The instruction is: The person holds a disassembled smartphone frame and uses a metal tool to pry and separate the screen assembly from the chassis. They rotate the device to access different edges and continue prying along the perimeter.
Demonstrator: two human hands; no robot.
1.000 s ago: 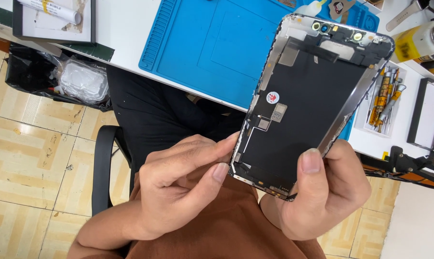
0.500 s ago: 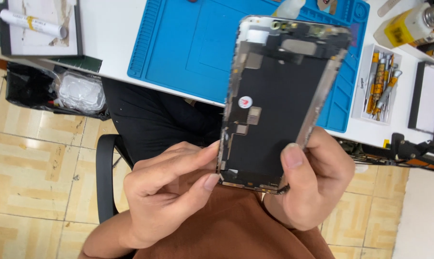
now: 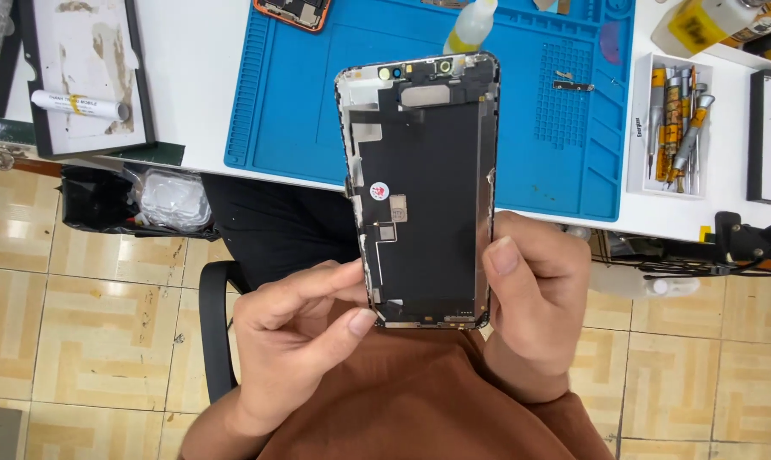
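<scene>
looking down from a head camera at a repair bench, moving left to right: at far left a shallow black tray (image 3: pixel 138 102) sits on the white table (image 3: pixel 198 77), holding a white tube (image 3: pixel 74 105) on a stained white liner. below the table edge a black bin (image 3: pixel 92 204) holds crumpled clear plastic. next, the left hand (image 3: pixel 296 341) has its fingers curled, thumb and forefinger tip pinching the lower left edge of a phone screen assembly (image 3: pixel 424 192), possibly at a strip of adhesive or a thin flex, though that is too small to be sure. the assembly is held upright in the air over the lap, back side facing the camera, in front of a blue work mat (image 3: pixel 522 119). the right hand (image 3: pixel 535 302) is wrapped around its lower right edge, thumb pressed on the rim. the step in hand looks like inspecting or picking at that edge; the next move would call for a fine, steady pull without bending the panel. at right, a white open tray (image 3: pixel 639 128) holds several screwdrivers (image 3: pixel 679 119) lying side by side.
</scene>
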